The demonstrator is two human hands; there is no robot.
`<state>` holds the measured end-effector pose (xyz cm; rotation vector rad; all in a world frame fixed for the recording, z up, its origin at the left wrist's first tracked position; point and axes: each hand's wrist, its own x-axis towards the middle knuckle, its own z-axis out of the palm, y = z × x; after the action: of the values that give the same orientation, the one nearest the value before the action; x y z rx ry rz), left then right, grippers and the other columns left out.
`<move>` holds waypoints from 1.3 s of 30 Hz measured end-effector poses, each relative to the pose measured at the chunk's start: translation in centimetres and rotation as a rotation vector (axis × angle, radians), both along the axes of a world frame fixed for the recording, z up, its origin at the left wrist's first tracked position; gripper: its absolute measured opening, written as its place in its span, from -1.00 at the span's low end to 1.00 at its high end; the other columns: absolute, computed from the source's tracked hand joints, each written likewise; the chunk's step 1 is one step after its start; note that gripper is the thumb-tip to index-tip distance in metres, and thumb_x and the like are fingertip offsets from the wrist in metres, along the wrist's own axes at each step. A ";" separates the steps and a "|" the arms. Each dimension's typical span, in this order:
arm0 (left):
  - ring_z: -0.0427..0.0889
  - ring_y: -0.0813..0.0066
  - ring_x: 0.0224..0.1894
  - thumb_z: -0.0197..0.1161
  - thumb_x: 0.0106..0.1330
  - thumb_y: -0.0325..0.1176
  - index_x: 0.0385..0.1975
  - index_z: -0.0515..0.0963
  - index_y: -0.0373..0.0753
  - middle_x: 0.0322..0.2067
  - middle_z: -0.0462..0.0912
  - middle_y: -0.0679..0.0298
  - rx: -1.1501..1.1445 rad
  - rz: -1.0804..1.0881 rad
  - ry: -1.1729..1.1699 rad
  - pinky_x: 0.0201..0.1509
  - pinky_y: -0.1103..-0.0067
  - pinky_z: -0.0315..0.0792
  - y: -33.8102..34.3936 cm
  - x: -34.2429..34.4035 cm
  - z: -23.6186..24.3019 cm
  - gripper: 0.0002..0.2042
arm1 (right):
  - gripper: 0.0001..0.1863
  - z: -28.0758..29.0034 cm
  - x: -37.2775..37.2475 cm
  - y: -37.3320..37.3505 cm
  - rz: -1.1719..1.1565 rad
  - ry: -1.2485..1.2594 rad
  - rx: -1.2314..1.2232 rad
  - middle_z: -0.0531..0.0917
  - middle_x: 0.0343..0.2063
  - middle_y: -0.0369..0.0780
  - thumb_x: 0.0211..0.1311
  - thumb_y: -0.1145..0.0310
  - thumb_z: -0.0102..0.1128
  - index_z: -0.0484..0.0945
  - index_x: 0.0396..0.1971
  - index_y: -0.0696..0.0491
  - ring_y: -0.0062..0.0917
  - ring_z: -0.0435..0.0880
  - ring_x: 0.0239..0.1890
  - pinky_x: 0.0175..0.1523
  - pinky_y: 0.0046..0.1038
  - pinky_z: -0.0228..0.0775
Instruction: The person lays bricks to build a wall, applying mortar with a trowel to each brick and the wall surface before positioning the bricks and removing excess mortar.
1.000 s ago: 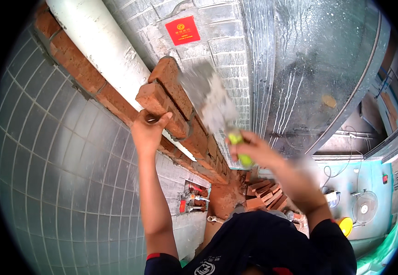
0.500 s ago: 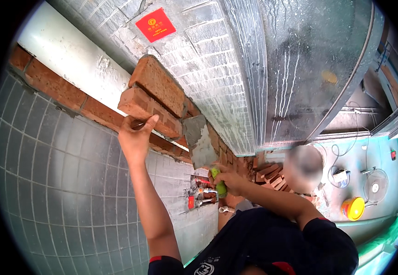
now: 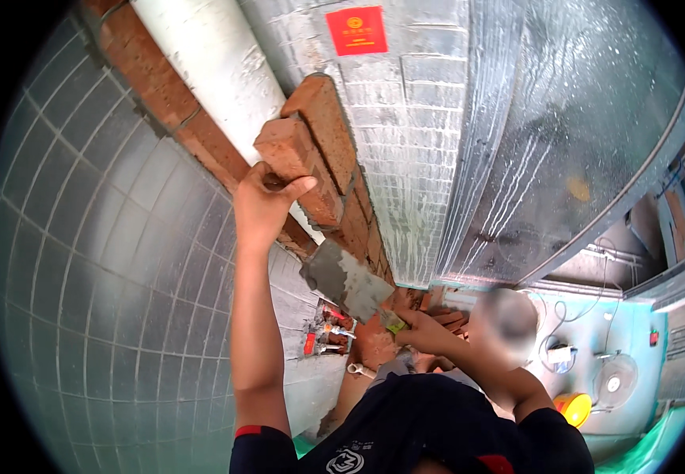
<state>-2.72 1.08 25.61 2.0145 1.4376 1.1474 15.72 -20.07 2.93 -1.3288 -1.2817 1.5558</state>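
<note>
Left hand (image 3: 265, 212): thumb and fingers clamped on brick (image 3: 304, 167), upper centre | right hand (image 3: 423, 332), lower centre: fingers wrapped round trowel (image 3: 344, 276) | done: neighbouring brick (image 3: 326, 126) and brickwork (image 3: 356, 225) stand laid | left: held brick not yet released, bedding unclear

Navy shirt (image 3: 437, 419) — short sleeves (image 3: 265, 453), red trim (image 3: 250, 430), round white emblem (image 3: 345, 462)

Tiles (image 3: 129, 237) lie left, the pipe (image 3: 208, 67) between them and the brick (image 3: 301, 154) in your left fingers (image 3: 301, 187); your trowel (image 3: 346, 276) is nearer you, the bucket (image 3: 573, 410) farther right.
</note>
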 end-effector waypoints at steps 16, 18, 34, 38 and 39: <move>0.73 0.39 -0.29 0.58 -0.02 -0.27 -0.20 0.63 -0.41 -0.32 0.75 0.08 -0.032 -0.120 -0.079 -0.15 0.51 0.53 0.6 -0.7 0.3 -0.56 | -0.54 4.2 2.5 5.9 0.061 -0.185 -0.032 0.62 -0.52 -0.26 0.04 0.32 0.26 0.57 -0.04 0.22 -0.61 0.53 -0.56 -0.45 -0.48 0.39; 0.70 0.45 -0.26 0.58 -0.01 -0.26 -0.20 0.63 -0.38 -0.32 0.75 0.15 -0.026 -0.151 -0.104 -0.11 0.53 0.50 0.7 -0.7 0.1 -0.57 | -0.59 5.7 2.9 5.5 0.049 -0.158 -0.150 0.62 -0.50 -0.28 0.02 0.33 0.29 0.59 -0.11 0.20 -0.64 0.54 -0.51 -0.38 -0.49 0.40; 0.64 0.53 -0.32 0.52 0.12 -0.30 -0.20 0.59 -0.40 -0.38 0.71 0.18 0.162 0.035 -0.121 -0.18 0.58 0.51 -0.8 -2.9 -3.4 -0.64 | -0.66 2.9 12.2 -6.6 -0.353 0.094 -0.175 0.60 -0.39 -0.34 -0.01 0.52 0.30 0.58 -0.15 0.12 -0.69 0.55 -0.37 -0.25 -0.62 0.39; 0.57 0.64 -0.37 0.37 0.27 -0.40 -0.27 0.61 -0.35 -0.41 0.66 0.31 0.106 0.028 -0.187 -0.20 0.65 0.49 -4.6 -4.5 -12.8 -0.83 | -0.75 4.7 13.7 -12.8 -0.699 0.079 -0.158 0.59 -0.40 -0.34 0.09 0.46 0.27 0.57 -0.19 0.13 -0.67 0.54 -0.37 -0.22 -0.59 0.39; 0.56 0.66 -0.35 0.35 0.28 -0.41 -0.28 0.61 -0.34 -0.42 0.65 0.33 -0.052 0.029 -0.234 -0.22 0.65 0.48 -5.5 -5.2 -17.1 -0.86 | -0.75 4.6 14.6 -14.3 -0.745 0.016 -0.161 0.58 -0.41 -0.33 0.11 0.42 0.28 0.56 -0.20 0.13 -0.66 0.54 -0.36 -0.21 -0.57 0.39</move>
<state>-7.92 -4.43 8.52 1.7632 1.3669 1.2962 30.35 -34.34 7.50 -1.6383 -0.5373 1.1373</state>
